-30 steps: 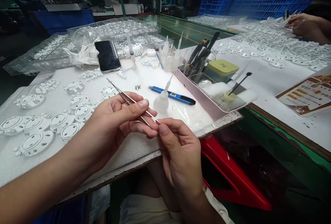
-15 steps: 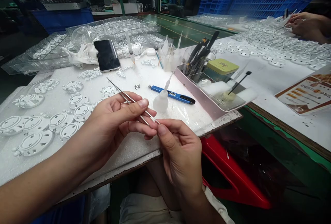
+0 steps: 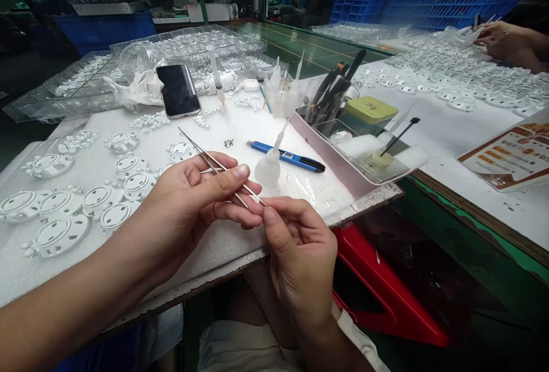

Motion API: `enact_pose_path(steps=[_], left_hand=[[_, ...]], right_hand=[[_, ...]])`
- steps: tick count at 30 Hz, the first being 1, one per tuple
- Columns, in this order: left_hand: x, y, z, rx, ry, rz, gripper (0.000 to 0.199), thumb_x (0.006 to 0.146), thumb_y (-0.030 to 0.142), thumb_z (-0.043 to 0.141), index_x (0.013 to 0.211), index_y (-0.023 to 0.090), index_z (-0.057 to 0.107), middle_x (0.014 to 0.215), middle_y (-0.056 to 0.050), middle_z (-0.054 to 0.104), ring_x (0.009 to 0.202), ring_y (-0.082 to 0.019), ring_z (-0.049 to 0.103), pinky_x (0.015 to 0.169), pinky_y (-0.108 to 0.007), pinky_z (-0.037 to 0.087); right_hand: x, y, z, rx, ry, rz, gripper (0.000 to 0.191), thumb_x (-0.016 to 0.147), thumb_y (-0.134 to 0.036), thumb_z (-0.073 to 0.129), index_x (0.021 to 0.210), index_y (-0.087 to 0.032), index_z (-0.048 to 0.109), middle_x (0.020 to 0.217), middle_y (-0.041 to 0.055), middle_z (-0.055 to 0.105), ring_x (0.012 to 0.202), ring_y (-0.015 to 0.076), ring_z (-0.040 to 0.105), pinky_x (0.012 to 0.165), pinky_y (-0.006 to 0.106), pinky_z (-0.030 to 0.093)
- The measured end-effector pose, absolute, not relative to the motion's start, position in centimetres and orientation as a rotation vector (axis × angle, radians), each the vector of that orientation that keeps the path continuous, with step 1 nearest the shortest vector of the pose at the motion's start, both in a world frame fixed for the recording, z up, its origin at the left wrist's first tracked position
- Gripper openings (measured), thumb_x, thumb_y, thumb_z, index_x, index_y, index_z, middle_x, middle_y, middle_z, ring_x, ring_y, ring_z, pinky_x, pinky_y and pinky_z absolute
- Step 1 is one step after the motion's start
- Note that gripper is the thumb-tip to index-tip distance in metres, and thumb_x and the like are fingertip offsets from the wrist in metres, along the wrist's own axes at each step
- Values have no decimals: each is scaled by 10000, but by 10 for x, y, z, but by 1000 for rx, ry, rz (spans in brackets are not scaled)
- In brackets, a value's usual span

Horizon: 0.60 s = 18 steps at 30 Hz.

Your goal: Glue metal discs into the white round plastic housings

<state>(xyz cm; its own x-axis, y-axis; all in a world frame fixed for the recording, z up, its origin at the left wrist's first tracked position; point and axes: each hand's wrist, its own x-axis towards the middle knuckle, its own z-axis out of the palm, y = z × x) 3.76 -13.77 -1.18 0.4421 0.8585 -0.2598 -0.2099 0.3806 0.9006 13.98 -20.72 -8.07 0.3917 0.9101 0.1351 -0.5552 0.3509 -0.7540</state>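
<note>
My left hand (image 3: 193,200) grips thin metal tweezers (image 3: 201,151) between thumb and fingers, their back end slanting up to the left over the white foam board (image 3: 214,246). My right hand (image 3: 300,257) sits just below and right of it, thumb and forefinger pinched at the tweezers' tips. Whether anything small lies between those fingertips is too fine to see. Both hands hover over the board's front edge. Several white round plastic parts (image 3: 98,197) lie on the board left of my left hand.
A small squeeze bottle (image 3: 268,166), a blue pen (image 3: 285,156), a black phone (image 3: 178,90) and a white cloth (image 3: 137,88) lie on the board. A pink tray (image 3: 326,157) holds tools and a green-lidded tin. Another person's hands (image 3: 510,43) work at far right. A red stool (image 3: 386,286) stands below.
</note>
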Motion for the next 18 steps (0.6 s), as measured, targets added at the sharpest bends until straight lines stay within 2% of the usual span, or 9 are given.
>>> enact_pose_path(steps=[5,11,18], left_hand=[[37,-136,-12,921,828,784,59,839,99,658,815,125,612,695,-64,740,495,-130,690,550,-145,587],[37,-134,-12,897,810,755,74,817,89,673,767,127,634,673,-62,735,540,-138,699,564,-149,590],[38,-135,-9,870,801,712,92,811,86,673,741,136,640,665,-48,728,553,-138,692,560,-153,596]], right_hand=[[140,-207,-81,-720,-639,991,139,875,-163,668,916,-283,726,908,-51,756,864,98,719,829,195,580],[140,-207,-81,-702,-669,995,162,895,-156,649,931,-297,720,919,-87,749,882,51,702,842,134,547],[141,-207,-80,-721,-667,999,147,898,-164,646,925,-288,720,918,-73,749,889,77,705,862,187,556]])
